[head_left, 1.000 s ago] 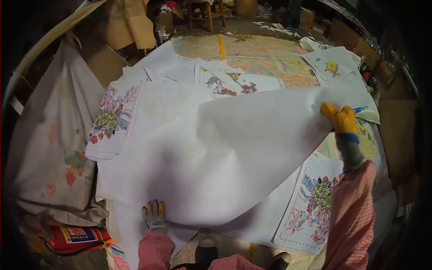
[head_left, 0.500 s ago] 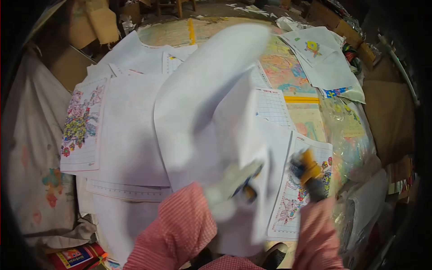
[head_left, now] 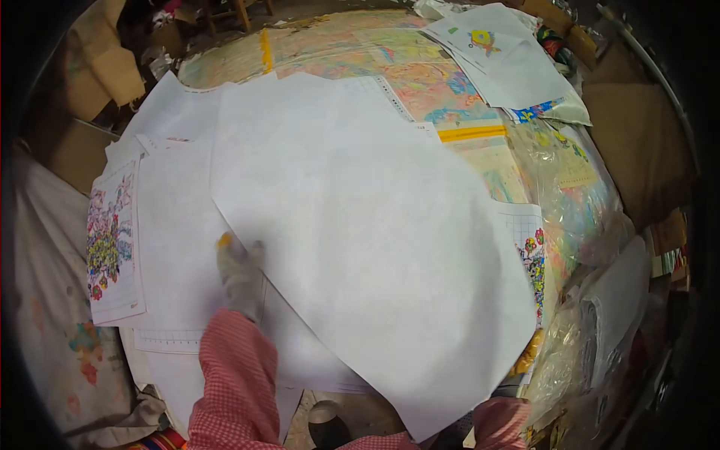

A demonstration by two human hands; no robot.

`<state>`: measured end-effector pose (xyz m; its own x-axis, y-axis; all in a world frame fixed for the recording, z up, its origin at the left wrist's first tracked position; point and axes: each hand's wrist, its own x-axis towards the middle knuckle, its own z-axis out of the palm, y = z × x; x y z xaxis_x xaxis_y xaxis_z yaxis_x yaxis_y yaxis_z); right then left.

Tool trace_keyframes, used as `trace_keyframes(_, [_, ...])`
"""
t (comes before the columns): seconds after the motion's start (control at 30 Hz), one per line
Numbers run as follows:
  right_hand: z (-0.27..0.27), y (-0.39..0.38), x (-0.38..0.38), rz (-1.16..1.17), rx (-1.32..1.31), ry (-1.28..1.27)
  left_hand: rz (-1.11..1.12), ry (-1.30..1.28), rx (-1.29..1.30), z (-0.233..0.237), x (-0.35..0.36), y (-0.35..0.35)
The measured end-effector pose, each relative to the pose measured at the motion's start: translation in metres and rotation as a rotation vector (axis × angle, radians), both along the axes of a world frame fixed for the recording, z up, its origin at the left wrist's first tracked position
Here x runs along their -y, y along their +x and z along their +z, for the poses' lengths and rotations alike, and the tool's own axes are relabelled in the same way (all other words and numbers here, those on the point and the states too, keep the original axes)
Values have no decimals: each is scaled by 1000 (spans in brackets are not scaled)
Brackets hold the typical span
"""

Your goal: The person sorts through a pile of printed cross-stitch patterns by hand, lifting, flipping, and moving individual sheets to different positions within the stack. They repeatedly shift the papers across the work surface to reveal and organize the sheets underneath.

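Observation:
A large white sheet (head_left: 352,202) spreads over the middle of the table, its right and lower parts curved and raised. My left hand (head_left: 241,276), in a pale glove with a yellow fingertip, is at the sheet's left edge. It is slightly blurred, with its fingers apart. At the lower right, my right hand (head_left: 528,357), in a yellow and dark glove, is mostly covered by the sheet; its fingers are hidden. More white sheets (head_left: 176,225) lie beneath and to the left. A printed sheet with coloured flowers (head_left: 109,236) lies at the far left.
Another flower print (head_left: 534,255) shows partly at the right. White sheets with a yellow fish print (head_left: 484,41) lie at the back right. Yellow tape (head_left: 472,133) crosses the colour-stained table cover. Clear plastic (head_left: 592,300) is bunched at the right, and grey cloth (head_left: 52,285) hangs at the left.
The white sheet has gone from curled upright to spread out over the pile. My left hand has moved left and up to its edge. My right hand has moved down, partly under it.

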<state>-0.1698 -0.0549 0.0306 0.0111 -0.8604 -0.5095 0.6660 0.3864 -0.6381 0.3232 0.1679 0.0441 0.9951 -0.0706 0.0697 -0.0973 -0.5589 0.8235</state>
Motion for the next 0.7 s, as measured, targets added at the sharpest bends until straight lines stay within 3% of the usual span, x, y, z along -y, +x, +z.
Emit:
trace_keyframes(0.03, [1, -5, 3, 0, -5, -4, 198, -142, -347, -12, -15, 17])
trace_keyframes(0.07, [2, -9, 8, 6, -14, -8, 196, -143, -354, -27, -25, 27])
trace_keyframes(0.13, [0, -10, 19, 63, -38, 10, -116, -902, -586, -37, -23, 34])
trace_keyframes(0.2, [5, -8, 36, 183, -84, 59, -188, -1028, -659, -37, 0, 42])
trace_keyframes(0.23, [13, 12, 35, 340, -372, -73, -318, -1152, -711, -23, 13, 49])
trace_keyframes(0.27, [21, 30, 36, 439, -437, -5, -449, -1273, -757, -7, 24, 54])
trace_keyframes(0.37, [26, 50, 41, 596, -615, -111, -352, -1219, -752, 58, 49, 53])
trace_keyframes(0.47, [78, 59, 38, 519, -451, -152, -330, -1056, -694, 31, 63, 80])
trace_keyframes(0.53, [105, 35, 48, 767, -716, -232, -253, -1024, -625, 7, 66, 82])
trace_keyframes(0.57, [114, 12, 59, 823, -861, -291, -457, -779, -305, -7, 56, 75])
trace_keyframes(0.6, [149, 0, 63, 898, -1072, -230, -637, -514, 13, 12, 52, 47])
trace_keyframes(0.63, [148, -41, 82, 930, -1288, -403, -478, -1185, -701, 33, 39, 6])
trace_keyframes(0.67, [173, -51, 76, 804, -1363, -274, -569, -925, -472, -4, 17, -9])
trace_keyframes(0.7, [165, -83, 86, 727, -1527, -393, -260, -506, -662, 31, -12, -65])
